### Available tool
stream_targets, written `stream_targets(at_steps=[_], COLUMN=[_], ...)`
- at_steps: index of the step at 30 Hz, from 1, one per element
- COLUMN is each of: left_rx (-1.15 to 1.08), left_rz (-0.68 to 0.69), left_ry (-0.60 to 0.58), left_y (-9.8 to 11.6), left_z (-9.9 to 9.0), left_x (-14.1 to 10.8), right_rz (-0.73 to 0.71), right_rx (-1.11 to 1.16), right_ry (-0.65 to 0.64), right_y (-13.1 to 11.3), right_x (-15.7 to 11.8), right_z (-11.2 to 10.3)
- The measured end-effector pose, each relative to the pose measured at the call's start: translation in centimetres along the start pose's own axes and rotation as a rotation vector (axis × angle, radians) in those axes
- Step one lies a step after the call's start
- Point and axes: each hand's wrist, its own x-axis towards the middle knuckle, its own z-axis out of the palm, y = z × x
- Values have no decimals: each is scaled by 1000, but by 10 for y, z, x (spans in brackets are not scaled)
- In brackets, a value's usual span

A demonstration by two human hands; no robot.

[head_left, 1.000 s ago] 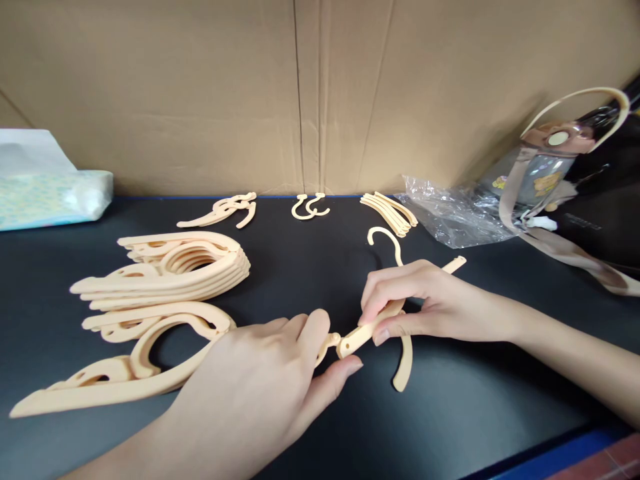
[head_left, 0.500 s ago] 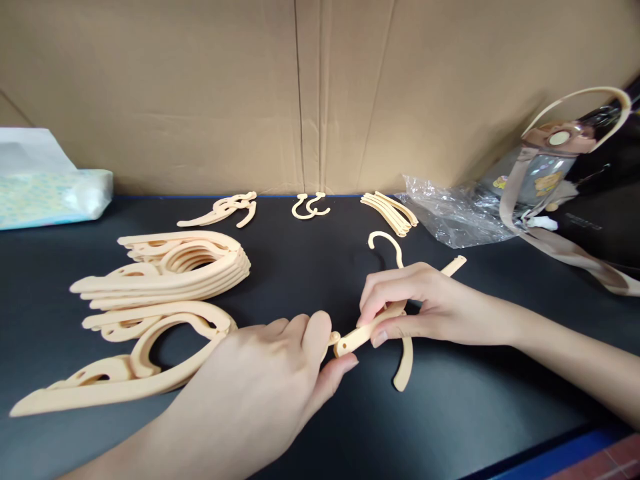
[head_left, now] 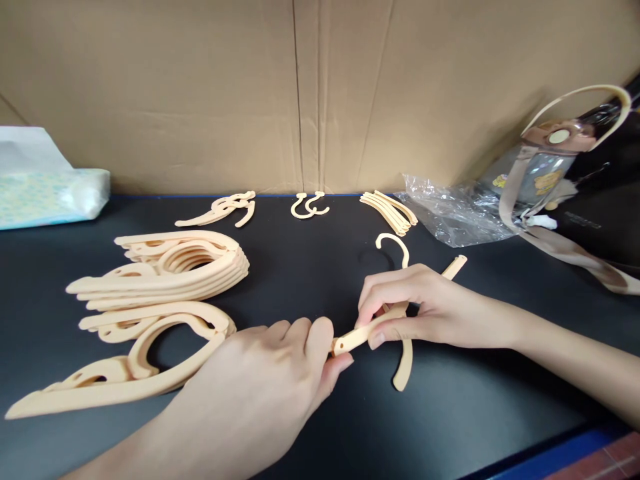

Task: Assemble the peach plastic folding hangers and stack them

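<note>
"Cream plastic, smooth and curved?"
"Yes, hanger arm (head_left: pixel 361 332) over black surface (head_left: pixel 310 273), clamped between fingers of right hand (head_left: pixel 425 303)."
"And left hand (head_left: pixel 270 380)?"
"Fingers closed on adjoining piece (head_left: pixel 334 346), mostly hidden."

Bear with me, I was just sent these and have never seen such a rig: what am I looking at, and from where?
There is no robot here, just a person's two bare hands, seen by one camera worn on the head, looking forward and down. All the pictures come from it.

The right hand holds a long pale piece; the left hand is closed at its near end, hiding what it grips.

On the dark tabletop, a stack of pale curved parts lies at left. Farther back are two small hooks and some thin strips, with clear plastic wrap and a bottle at right.
</note>
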Motion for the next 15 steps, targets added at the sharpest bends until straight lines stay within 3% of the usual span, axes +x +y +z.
stream_targets(at_steps=[15], left_rx=[-10], left_rz=[56], left_ry=[47], left_y=[-1], left_z=[-3], left_x=[0], right_rz=[7], right_rx=[35], right_ry=[-10], right_y=[-5], right_x=[1], right_z=[1])
